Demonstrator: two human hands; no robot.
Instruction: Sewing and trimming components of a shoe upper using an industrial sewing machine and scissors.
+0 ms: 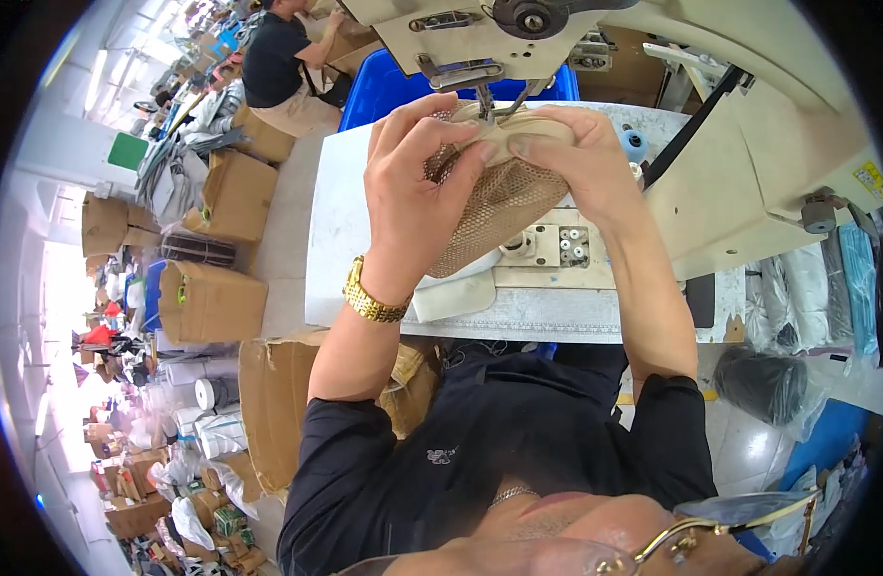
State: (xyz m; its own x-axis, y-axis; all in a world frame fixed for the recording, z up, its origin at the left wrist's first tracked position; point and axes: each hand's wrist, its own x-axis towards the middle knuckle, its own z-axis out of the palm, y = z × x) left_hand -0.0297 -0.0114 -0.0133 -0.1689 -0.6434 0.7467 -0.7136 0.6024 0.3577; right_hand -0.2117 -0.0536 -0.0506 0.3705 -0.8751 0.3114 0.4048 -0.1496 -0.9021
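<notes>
A beige mesh fabric piece [504,206] with a smooth, pale rim hangs below the needle area [486,104] of a cream sewing machine [470,62]. My left hand [413,168] grips its left side, thumb and fingers pinched at the rim, with a gold watch on the wrist. On the other side, my right hand [585,158] is closed round the rim, its thumb pressed on top close to the presser foot. The exact spot where the needle meets the rim is hard to make out. A flat pale flap [458,298] lies beneath the mesh.
A white worktable [350,240] carries a plate with several small bobbins [573,247] and a blue thread spool [633,144]. Behind stands a blue bin [374,91]. Cardboard boxes [211,302] line the left floor; a co-worker [283,67] sits at the far left. Wrapped rolls [763,384] lie right.
</notes>
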